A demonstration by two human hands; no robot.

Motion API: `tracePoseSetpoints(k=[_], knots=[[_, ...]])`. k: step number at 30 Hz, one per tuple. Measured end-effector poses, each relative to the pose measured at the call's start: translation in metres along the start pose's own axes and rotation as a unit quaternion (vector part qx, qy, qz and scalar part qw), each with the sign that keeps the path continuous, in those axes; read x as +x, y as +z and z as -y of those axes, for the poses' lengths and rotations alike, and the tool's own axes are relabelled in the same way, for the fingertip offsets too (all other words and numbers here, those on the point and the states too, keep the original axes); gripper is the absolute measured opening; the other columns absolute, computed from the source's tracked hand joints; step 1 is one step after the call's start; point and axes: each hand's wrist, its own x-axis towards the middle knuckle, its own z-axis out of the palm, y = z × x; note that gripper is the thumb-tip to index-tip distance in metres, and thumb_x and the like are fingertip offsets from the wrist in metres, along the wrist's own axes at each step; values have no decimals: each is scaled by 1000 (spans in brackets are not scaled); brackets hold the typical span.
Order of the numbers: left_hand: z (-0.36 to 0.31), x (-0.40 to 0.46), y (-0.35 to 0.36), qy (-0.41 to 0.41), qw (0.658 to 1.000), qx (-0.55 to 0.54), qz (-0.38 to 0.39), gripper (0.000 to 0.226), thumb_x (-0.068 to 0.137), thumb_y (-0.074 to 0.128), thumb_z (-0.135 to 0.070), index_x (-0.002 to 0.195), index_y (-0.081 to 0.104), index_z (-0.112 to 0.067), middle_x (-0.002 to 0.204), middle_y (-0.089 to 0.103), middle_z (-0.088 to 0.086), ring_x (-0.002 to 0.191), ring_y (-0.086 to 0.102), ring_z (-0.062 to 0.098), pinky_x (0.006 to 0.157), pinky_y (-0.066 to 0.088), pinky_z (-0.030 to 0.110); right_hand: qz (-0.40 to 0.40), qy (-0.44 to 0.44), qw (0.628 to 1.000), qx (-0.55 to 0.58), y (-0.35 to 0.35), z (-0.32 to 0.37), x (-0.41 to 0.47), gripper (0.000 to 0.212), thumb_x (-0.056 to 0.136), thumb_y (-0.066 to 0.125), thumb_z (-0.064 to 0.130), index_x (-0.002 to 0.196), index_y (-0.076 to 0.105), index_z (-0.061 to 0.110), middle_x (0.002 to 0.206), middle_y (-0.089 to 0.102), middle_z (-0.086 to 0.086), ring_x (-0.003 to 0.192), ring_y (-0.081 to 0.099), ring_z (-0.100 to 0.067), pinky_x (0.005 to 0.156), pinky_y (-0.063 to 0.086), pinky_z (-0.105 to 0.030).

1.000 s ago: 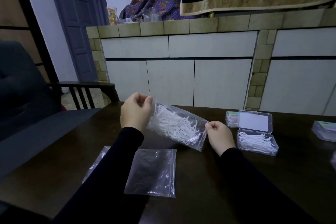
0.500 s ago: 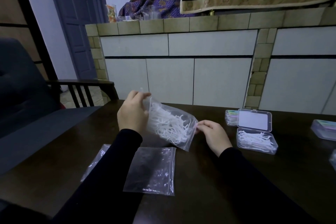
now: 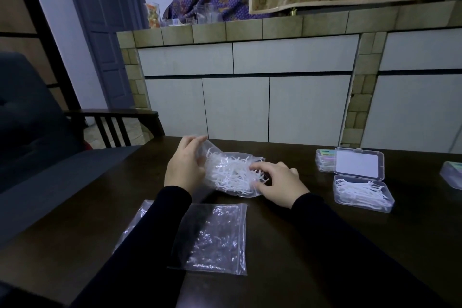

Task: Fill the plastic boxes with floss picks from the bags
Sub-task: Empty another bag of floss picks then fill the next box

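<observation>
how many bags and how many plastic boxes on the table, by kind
Clear plastic zip bags: 3 (one full of white floss picks, two flat empty ones)
Clear plastic boxes: 3 (open box, shut box, box at right edge)
Total: 6

Dark table [image 3: 325, 245], armchair [image 3: 30, 117], tiled counter [image 3: 250, 32]

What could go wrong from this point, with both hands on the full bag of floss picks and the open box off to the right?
1. The left hand and right hand work the full bag over bare table; if it opens suddenly, picks may scatter.
2. The open box already looks well filled, so more picks could overflow.
3. Empty bags lying under the forearms could be swept off the table.
</observation>
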Motion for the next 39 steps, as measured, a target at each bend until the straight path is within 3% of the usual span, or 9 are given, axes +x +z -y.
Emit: tracePoseSetpoints(k=[5, 9, 13, 18, 23, 27, 33, 39], knots=[[3, 1, 4, -7, 1000, 13, -11, 49, 87, 59, 0, 133, 53, -15, 127, 50, -4, 97, 50, 5, 84, 40, 16, 14, -12, 993, -114, -5, 1, 10, 51, 87, 59, 52, 133, 43, 37, 123, 55, 10, 108, 39, -14, 97, 29, -34], [3, 1, 6, -20, 1000, 13, -14, 51, 85, 61, -1, 133, 52, -14, 128, 49, -3, 96, 45, 2, 84, 38, 14, 26, 9, 993, -118, -8, -2, 9, 44, 86, 60, 52, 125, 52, 32, 105, 47, 8, 96, 30, -13, 96, 32, -34], [1, -1, 7, -32, 999, 10, -5, 55, 84, 62, -2, 135, 50, -16, 128, 48, -1, 99, 49, 6, 84, 39, 16, -8, 15, 987, -158, -11, -8, 4, 38, 91, 55, 48, 127, 55, 35, 120, 58, 5, 112, 42, -17, 100, 29, -37], [3, -5, 4, -43, 999, 3, 0, 59, 81, 57, 4, 136, 49, -16, 129, 48, 0, 108, 52, 14, 86, 38, 16, -60, 7, 978, -198, -13, -14, -2, 46, 87, 54, 49, 131, 51, 38, 123, 58, 10, 113, 43, -16, 98, 27, -40], [-1, -6, 0, -20, 999, -30, 5, 60, 81, 58, 9, 134, 51, -17, 128, 49, -1, 112, 50, 12, 92, 39, 16, -63, -44, 980, -186, -6, 2, -3, 56, 86, 53, 63, 136, 47, 38, 135, 51, 13, 113, 39, -13, 94, 26, -37], [-2, -5, -1, -5, 999, -37, 3, 62, 79, 59, 11, 134, 52, -17, 128, 49, -2, 113, 49, 11, 96, 43, 21, -17, -23, 988, -152, -6, 8, -6, 57, 88, 54, 59, 139, 41, 38, 128, 51, 4, 108, 35, -13, 98, 27, -34], [-3, -7, 0, -24, 999, -30, -14, 64, 79, 57, 14, 135, 50, -17, 128, 48, -2, 108, 45, 4, 92, 38, 14, -12, -5, 989, -149, -6, 3, -4, 45, 90, 55, 51, 130, 49, 31, 106, 52, 9, 102, 37, -12, 99, 29, -35], [-6, -7, 3, -26, 998, -48, -19, 62, 81, 55, 13, 134, 51, -18, 129, 48, -4, 115, 47, 8, 98, 40, 19, -17, -4, 987, -161, 5, 5, 1, 50, 85, 51, 67, 120, 54, 31, 107, 60, 7, 106, 45, -15, 94, 28, -38]])
